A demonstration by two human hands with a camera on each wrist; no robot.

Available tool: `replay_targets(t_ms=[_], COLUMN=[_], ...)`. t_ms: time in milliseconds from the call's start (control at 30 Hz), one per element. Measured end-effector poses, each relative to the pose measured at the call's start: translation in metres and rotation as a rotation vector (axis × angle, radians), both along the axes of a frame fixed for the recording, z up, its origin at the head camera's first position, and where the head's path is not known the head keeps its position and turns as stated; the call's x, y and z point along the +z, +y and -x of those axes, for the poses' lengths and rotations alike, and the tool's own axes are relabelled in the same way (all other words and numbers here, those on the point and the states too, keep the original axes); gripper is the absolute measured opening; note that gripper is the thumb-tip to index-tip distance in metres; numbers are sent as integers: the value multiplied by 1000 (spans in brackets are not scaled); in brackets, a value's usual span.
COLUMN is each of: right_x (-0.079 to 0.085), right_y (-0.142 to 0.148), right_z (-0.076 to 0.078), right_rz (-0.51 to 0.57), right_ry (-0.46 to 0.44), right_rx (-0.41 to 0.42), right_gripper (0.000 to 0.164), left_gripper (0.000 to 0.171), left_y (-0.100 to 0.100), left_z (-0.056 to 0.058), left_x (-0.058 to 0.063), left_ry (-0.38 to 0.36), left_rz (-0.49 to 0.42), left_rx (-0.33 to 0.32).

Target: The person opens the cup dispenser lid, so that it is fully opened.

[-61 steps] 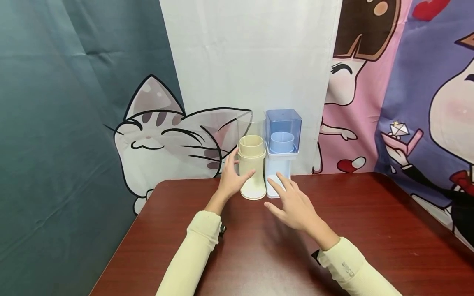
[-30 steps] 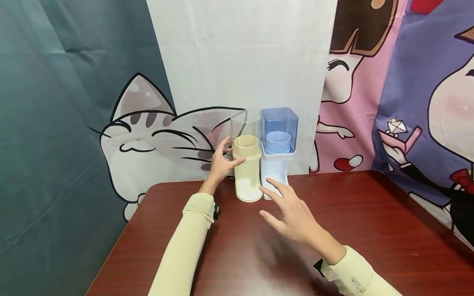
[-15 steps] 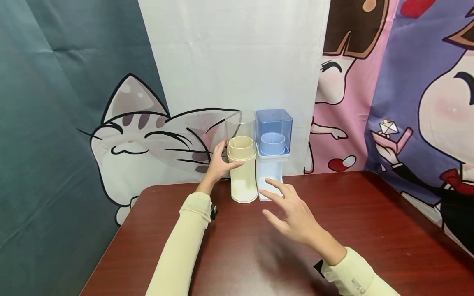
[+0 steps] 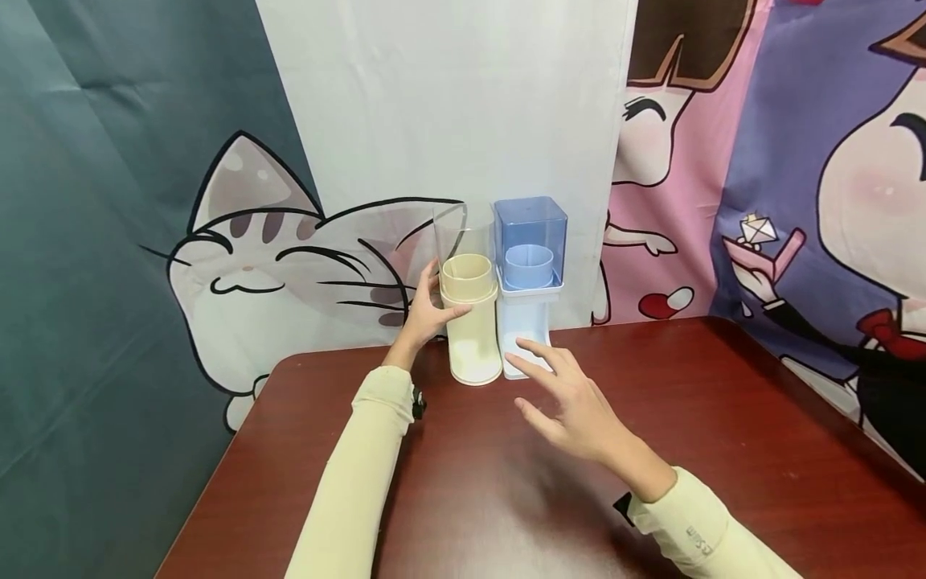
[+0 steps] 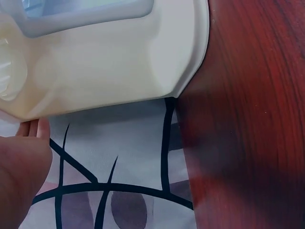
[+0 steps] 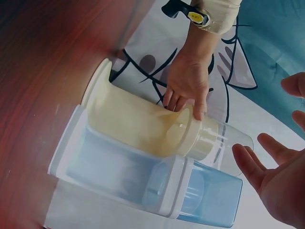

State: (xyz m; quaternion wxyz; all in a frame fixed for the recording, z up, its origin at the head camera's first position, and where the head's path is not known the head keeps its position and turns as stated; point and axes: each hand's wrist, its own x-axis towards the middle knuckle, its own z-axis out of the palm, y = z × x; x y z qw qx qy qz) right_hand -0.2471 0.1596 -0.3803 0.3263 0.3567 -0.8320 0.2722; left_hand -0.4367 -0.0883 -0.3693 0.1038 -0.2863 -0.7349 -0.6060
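A cream dispenser (image 4: 473,334) with a clear cylinder (image 4: 479,229) on top stands upright at the back of the table. My left hand (image 4: 424,314) holds it by the collar from the left, thumb across the front and fingers reaching behind; in the right wrist view, the thumb of this left hand (image 6: 188,78) lies on the collar rim. Close on its right stands a pale blue dispenser (image 4: 526,314) with a square transparent blue cover (image 4: 531,211). My right hand (image 4: 575,402) hovers in front of the blue dispenser, fingers spread and holding nothing.
The dark red wooden table (image 4: 463,498) carries both dispensers near its far edge. Just behind them hangs a white cloth (image 4: 448,96), with a printed cat (image 4: 253,305) at left and cartoon figures (image 4: 651,129) at right.
My left hand has come in against the cream dispenser, its thumb now across the collar. My right hand stays spread in the air. The dispensers sit lower-left in view as the head view shifts.
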Motion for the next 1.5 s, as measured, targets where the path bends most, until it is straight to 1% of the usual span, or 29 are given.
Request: replay_targets(t_ms=[133, 267, 433, 533, 700, 800, 933, 1000, 1067, 1167, 1233, 1300, 1400, 1500], right_x=[-1, -1, 1, 3, 6, 8, 11, 13, 15, 17, 18, 19, 19, 21], right_y=[-1, -2, -3, -3, -2, 0, 3, 4, 6, 9, 12, 13, 15, 16], right_z=[-2, -4, -5, -7, -10, -12, -14, -14, -15, -16, -17, -18, -23, -30], right_rz=[0, 6, 10, 0, -9, -7, -6, -3, 2, 9, 14, 16, 10, -2], right_ry=[17, 29, 35, 35, -6, -31, -39, -39, -38, -34, -29, -26, -31, -38], right_rx=[8, -1, -35, -52, -105, -135, -143, -142, -145, -156, -163, -164, -165, -162], right_gripper=[63, 66, 71, 72, 74, 75, 74, 74, 74, 75, 75, 74, 74, 74], left_gripper=[106, 105, 104, 103, 103, 104, 107, 108, 109, 109, 109, 109, 109, 109], left_y=[-1, -2, -3, -4, -2, 1, 1, 0, 0, 0, 1, 2, 3, 3], left_z=[-4, -10, -18, -23, -31, -29, -27, -32, -38, -46, -53, -62, -78, -95], left_x=[-1, -3, -2, -2, -4, -14, -27, -29, -29, -29, -27, -26, -23, -21], left_ry=[11, 13, 13, 19, 32, 30, 23, 33, 48, 66, 69, 72, 77, 78], left_rz=[-4, 1, 6, 3, 24, 26, 53, 69, 70, 52, 41, 35, 42, 37], left_rx=[21, 54, 79, 82, 99, 101, 139, 169, 181, 177, 178, 195, 230, 240])
